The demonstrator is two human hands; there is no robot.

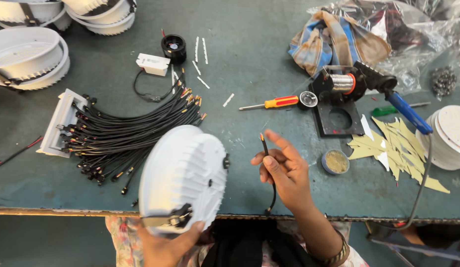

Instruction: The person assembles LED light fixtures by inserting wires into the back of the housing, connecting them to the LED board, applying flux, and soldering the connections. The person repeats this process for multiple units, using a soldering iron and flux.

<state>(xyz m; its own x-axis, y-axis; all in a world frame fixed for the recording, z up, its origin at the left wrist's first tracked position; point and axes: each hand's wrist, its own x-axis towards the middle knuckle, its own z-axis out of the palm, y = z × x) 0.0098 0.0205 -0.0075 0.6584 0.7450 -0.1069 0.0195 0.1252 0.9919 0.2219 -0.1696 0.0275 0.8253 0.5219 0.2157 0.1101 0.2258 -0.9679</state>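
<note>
Head view: our left hand (163,244) grips the white round lamp housing (183,178) on edge at the bench front; our right hand (284,170) pinches a black lead (267,163), stripped tip up. We'd keep the housing steady and that tip straight. Teal workbench (249,59), scuffed, cluttered: wire bundle (126,131), soldering iron (405,111), screwdriver (272,103).

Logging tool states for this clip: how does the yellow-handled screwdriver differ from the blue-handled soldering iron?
The yellow-handled screwdriver lies flat on the table, loose; the blue-handled soldering iron rests propped in its black stand. The screwdriver has no cord; the iron trails a cable over the table edge. The iron is longer. Neither is held.
</note>
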